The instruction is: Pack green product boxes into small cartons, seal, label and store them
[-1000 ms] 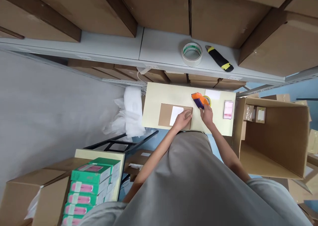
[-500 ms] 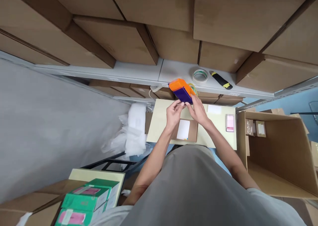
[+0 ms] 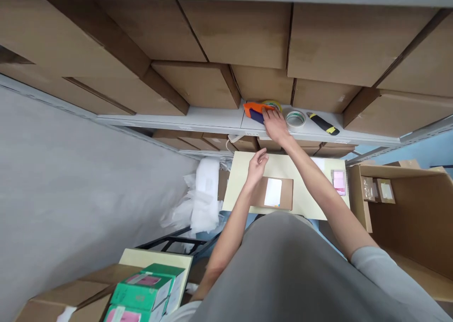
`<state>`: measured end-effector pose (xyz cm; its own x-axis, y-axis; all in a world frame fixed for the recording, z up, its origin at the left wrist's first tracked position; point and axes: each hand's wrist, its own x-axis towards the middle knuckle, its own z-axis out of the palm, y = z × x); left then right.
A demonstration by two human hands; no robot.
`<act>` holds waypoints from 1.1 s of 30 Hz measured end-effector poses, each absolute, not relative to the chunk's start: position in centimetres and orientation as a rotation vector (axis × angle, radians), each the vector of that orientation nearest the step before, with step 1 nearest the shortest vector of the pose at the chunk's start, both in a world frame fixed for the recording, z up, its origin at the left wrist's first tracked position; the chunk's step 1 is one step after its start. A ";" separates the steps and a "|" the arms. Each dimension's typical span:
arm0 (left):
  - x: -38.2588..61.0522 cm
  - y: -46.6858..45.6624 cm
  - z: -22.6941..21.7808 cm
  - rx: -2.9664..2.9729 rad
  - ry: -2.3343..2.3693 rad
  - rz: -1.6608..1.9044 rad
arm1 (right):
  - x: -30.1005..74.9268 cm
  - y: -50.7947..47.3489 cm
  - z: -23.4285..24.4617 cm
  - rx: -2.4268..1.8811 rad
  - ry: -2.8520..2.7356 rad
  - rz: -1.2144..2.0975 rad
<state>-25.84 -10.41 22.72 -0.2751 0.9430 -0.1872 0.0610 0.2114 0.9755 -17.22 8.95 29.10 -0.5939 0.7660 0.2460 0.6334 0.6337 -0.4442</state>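
An orange and dark purple tape dispenser [image 3: 253, 111] is at the front of the grey shelf [image 3: 212, 118]. My right hand [image 3: 276, 125] reaches up to it, fingers closed over its right end. Lower down, my left hand [image 3: 257, 167] hovers over the cream table [image 3: 304, 190], its fingers curled in and thumb close to the forefinger. Whatever may be between those fingertips is too small to make out. Just below the left hand, a flat brown cardboard box [image 3: 286, 194] with a white label [image 3: 273, 192] lies on the table.
To the right of the dispenser are a tape roll [image 3: 295, 119] and a black-yellow utility knife [image 3: 323, 123]. Cardboard boxes [image 3: 247, 34] fill the shelf. A large open carton [image 3: 410, 227] stands at right, white wrapping [image 3: 207, 194] at left, green boxes [image 3: 145, 289] at lower left.
My right hand has carried the tape dispenser up and away from the table to the shelf. My left hand has come off it and stays low over the table. The view has shifted.
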 end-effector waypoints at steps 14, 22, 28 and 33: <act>-26.1 -25.9 9.9 0.659 2.026 0.566 | 6.5 -14.6 9.2 -1.847 -1.937 0.913; -19.4 -22.5 9.4 0.748 2.033 0.457 | 12.8 -6.1 3.4 -2.070 -1.690 0.893; -15.4 -16.3 10.6 1.162 2.116 0.605 | 14.0 0.4 -0.2 -2.352 -1.449 0.948; -9.7 -5.7 8.6 1.293 1.858 0.526 | 14.2 0.6 -1.3 -2.339 -1.396 0.944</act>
